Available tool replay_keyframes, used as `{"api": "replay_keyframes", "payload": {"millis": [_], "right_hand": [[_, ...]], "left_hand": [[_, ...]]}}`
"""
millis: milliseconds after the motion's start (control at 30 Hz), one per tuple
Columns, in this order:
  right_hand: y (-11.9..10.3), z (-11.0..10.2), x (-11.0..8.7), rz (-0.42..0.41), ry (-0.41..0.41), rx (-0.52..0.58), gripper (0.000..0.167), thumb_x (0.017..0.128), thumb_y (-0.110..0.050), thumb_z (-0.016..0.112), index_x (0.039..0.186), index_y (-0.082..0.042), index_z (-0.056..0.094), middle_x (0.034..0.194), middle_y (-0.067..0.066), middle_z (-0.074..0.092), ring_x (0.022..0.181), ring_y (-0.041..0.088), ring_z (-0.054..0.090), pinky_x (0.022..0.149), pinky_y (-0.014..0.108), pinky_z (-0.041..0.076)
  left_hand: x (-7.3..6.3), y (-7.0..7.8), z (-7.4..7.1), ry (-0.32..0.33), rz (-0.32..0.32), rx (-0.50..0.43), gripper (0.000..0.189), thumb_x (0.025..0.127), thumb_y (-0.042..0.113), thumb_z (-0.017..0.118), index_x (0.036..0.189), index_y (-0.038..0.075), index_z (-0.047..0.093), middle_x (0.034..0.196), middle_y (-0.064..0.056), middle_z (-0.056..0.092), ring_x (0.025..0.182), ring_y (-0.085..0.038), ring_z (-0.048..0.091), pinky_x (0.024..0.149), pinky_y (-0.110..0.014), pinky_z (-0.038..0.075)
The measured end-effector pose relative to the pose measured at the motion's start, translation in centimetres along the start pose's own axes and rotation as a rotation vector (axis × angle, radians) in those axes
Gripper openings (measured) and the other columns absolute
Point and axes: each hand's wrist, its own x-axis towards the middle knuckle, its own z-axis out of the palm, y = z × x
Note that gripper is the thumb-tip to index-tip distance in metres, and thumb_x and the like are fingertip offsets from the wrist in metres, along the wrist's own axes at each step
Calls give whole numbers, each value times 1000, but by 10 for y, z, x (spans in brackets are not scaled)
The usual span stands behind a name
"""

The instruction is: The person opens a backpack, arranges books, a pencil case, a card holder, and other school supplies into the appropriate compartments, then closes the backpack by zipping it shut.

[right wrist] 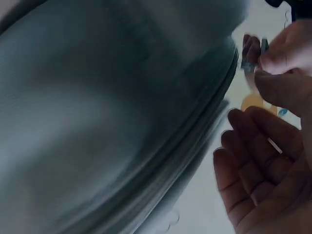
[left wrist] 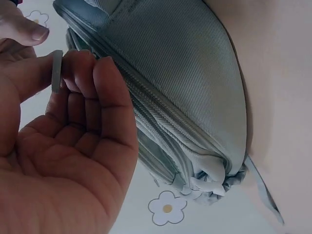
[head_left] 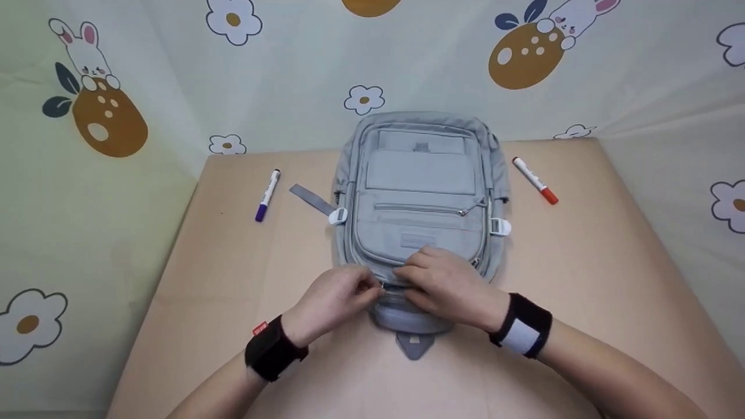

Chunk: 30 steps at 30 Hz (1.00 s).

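Observation:
A grey backpack [head_left: 422, 174] lies front up on the table, its lower end between the two hands. My left hand [head_left: 337, 297] pinches a zipper pull [left wrist: 57, 72] between thumb and curled index finger at the bag's lower left. The right hand [head_left: 451, 285] is beside it over the bag's lower front, fingers loosely bent along the fabric. In the right wrist view, the right fingers [right wrist: 253, 165] curve gently near the zipper seam, gripping nothing visible, while the left hand shows at upper right.
A purple-capped marker [head_left: 268, 195] lies left of the bag and a red-capped marker [head_left: 535, 180] lies to its right. A loose grey strap [head_left: 311, 199] sticks out on the left. Patterned cloth [head_left: 291, 81] hangs around the table [head_left: 221, 256].

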Motion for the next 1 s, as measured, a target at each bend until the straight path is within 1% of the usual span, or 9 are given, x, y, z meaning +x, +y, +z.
{"api": "replay_keyframes", "payload": {"millis": [67, 133, 300, 367, 433, 567, 700, 900, 1000], "right_hand": [[-4, 4, 7, 25, -51, 5, 35, 87, -23, 80, 119, -9, 73, 104, 0, 70, 95, 19, 62, 81, 34, 53], [-6, 6, 11, 54, -96, 8, 38, 88, -27, 80, 121, -9, 73, 104, 0, 69, 95, 19, 61, 80, 35, 53], [-8, 8, 14, 84, -140, 3, 34, 88, -27, 79, 118, -13, 74, 101, -3, 67, 91, 18, 58, 76, 35, 51], [-9, 10, 16, 73, -143, -3, 28, 90, -23, 76, 116, -15, 74, 99, -3, 66, 90, 18, 58, 75, 36, 50], [-12, 12, 18, 59, -150, -8, 23, 92, -19, 71, 115, -17, 75, 98, -3, 65, 89, 18, 58, 74, 37, 50], [-17, 18, 24, 48, -191, -10, 23, 96, -20, 64, 116, -19, 76, 97, -4, 65, 87, 17, 57, 71, 36, 49], [-20, 23, 26, 57, -214, -12, 21, 97, -27, 68, 113, -19, 76, 96, -3, 65, 85, 17, 57, 70, 35, 49], [-19, 32, 26, 47, -139, -6, 6, 95, -21, 71, 98, -18, 75, 89, -4, 66, 83, 17, 60, 69, 35, 51], [-19, 33, 26, 89, -119, 53, 6, 98, -22, 69, 97, -18, 73, 89, -5, 68, 84, 16, 62, 72, 35, 52]], "left_hand": [[-2, -3, -5, -2, -8, -16, 11, 98, 24, 69, 95, 15, 75, 81, 9, 62, 70, -8, 55, 62, -27, 48], [-1, -10, -12, 35, 35, 32, 11, 98, 21, 69, 101, 15, 76, 85, 7, 65, 74, -9, 57, 65, -28, 50], [20, -45, -23, 184, 354, 312, 24, 92, 5, 72, 114, 13, 76, 109, 0, 70, 100, -17, 62, 85, -32, 53], [30, -59, -23, 182, 464, 376, 26, 89, 4, 76, 112, 13, 76, 112, -1, 69, 106, -20, 61, 91, -34, 52], [37, -70, -22, 169, 523, 419, 23, 85, 6, 80, 107, 15, 78, 106, 0, 69, 105, -21, 61, 93, -35, 50], [45, -77, -21, 148, 568, 478, 22, 82, 11, 84, 103, 17, 78, 104, 1, 69, 105, -21, 61, 95, -36, 49], [45, -76, -18, 139, 579, 516, 23, 83, 14, 85, 104, 18, 77, 105, 0, 68, 104, -21, 61, 94, -34, 49], [47, -76, -14, 153, 568, 619, 15, 88, 11, 79, 100, 19, 77, 98, 0, 63, 92, -20, 57, 80, -31, 48], [47, -78, -12, 161, 595, 671, 14, 90, 6, 74, 98, 17, 75, 96, 0, 60, 89, -20, 53, 78, -32, 46]]}}
